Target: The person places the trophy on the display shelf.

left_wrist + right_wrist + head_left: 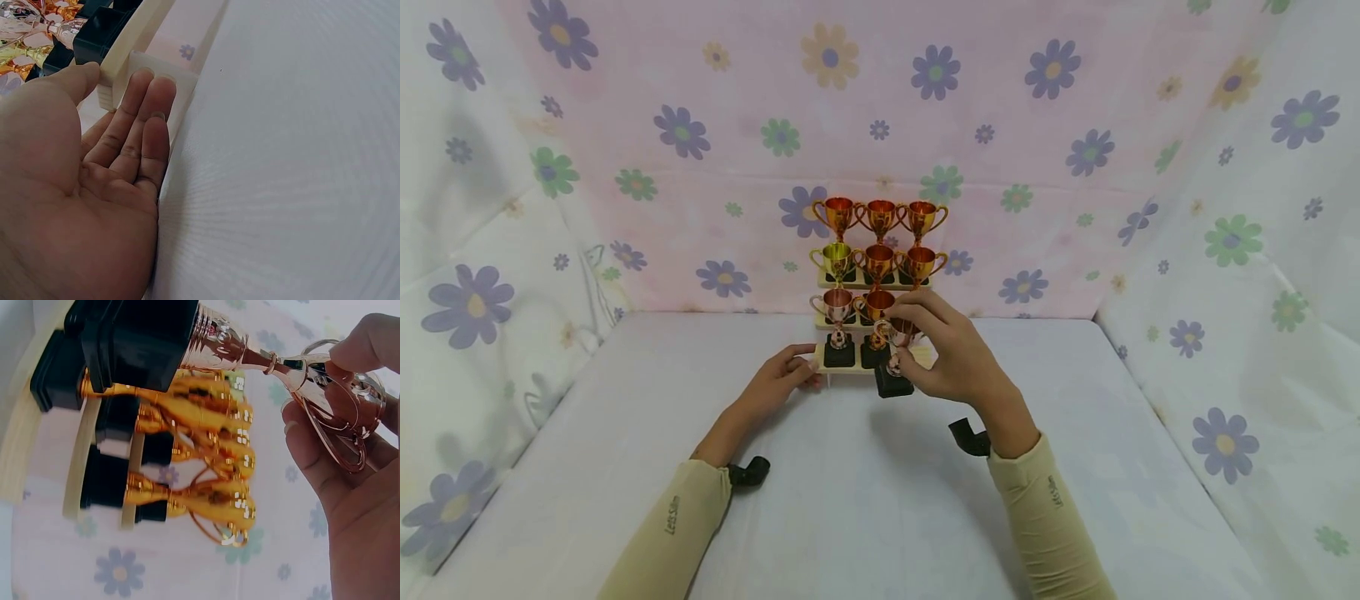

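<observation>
My right hand [951, 354] pinches a rose-gold trophy cup [334, 394] by its bowl, between thumb and fingers. Its black base [893, 381] hangs in front of the bottom tier, right of the middle, and overlaps the gold trophy behind it in the head view. A tiered wooden stand [850, 369] carries the other trophies. On the bottom tier stand a rose-gold trophy [838, 307] at the left and a gold trophy [877, 307] beside it. My left hand [94, 181] holds the stand's left front end, thumb on the board, fingers by the pale support [178, 81].
On the middle tier are a yellow-gold trophy [837, 260] and two orange-gold ones; three gold trophies [880, 217] line the top tier. A white cloth [820, 500] covers the table. Flowered curtains [880, 100] hang behind and at both sides.
</observation>
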Available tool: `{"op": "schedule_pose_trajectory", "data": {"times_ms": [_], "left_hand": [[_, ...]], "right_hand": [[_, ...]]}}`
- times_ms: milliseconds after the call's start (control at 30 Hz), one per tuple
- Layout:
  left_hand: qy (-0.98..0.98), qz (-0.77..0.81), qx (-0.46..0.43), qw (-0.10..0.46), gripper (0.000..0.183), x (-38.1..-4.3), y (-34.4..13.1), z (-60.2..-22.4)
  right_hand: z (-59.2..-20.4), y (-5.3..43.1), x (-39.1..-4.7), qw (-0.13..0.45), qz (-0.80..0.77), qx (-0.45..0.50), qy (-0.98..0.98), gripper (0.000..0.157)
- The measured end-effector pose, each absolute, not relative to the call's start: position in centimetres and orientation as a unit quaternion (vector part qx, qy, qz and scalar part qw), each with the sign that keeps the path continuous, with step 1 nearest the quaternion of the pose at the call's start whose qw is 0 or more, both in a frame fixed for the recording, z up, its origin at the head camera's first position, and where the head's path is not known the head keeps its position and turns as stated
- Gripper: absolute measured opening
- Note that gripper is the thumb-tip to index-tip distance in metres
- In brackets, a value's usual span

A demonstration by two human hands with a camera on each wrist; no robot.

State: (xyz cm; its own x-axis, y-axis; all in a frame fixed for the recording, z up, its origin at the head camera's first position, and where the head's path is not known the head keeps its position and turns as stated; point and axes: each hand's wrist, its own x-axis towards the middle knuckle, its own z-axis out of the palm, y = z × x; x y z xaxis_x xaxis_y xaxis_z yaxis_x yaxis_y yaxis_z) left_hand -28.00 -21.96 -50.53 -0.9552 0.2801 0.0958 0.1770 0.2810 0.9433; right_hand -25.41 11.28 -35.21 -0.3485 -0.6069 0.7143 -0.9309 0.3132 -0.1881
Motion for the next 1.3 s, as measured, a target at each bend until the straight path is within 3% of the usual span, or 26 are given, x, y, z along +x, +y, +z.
{"op": "schedule_pose_trajectory", "data": {"times_ms": [433, 1300], "left_hand": [[0.795, 0.587, 0.143, 0.049, 0.049, -28.2, -22.0, -50.7], [0.796, 0.585, 0.15, 0.042, 0.048, -27.9, -21.9, -50.4]], "right_hand": [[-35.6, 14.0, -27.2, 0.303, 0.303, 0.45, -0.783, 0.049], [-38.4, 14.0, -29.7, 0.3, 0.314, 0.406, -0.804, 0.048]]}}
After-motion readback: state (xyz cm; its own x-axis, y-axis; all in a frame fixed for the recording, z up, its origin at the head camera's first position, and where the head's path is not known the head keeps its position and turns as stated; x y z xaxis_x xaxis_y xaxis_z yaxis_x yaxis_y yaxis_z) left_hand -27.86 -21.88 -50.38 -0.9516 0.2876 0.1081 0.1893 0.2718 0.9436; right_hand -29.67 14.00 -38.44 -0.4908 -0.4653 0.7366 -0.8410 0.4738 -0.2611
